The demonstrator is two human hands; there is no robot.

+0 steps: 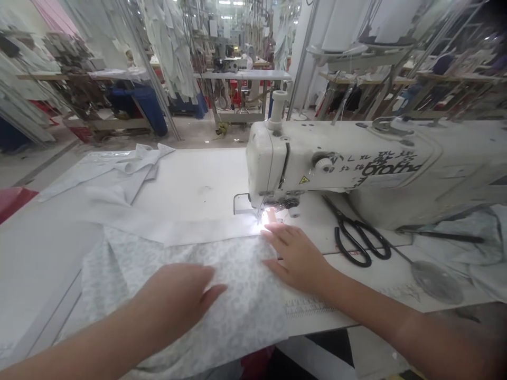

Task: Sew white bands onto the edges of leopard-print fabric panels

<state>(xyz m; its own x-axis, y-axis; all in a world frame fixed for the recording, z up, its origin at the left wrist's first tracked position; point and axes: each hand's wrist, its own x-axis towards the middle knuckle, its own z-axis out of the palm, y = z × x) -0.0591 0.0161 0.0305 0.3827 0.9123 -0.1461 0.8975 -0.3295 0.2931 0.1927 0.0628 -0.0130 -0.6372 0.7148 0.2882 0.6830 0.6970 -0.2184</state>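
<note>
Hands [178, 290] [299, 258] number 2, lettered sewing machines [336, 158] 1, scissors [358, 232] 1.

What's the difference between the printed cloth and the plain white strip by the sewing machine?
The printed cloth has a pale grey pattern; the white strip is plain. The printed cloth spreads broadly toward the person, while the white strip looks narrower and runs along that cloth's far edge. Both are pale and reach toward the lit area beneath the sewing machine.

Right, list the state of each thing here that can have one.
Machine light: lit
Patterned fabric: spread out, lightly creased
White strip: laid out lengthwise
Loose white cloth: rumpled
Black scissors: lying down, unheld
Left hand: open, blurred
Right hand: open, fingers extended
</note>
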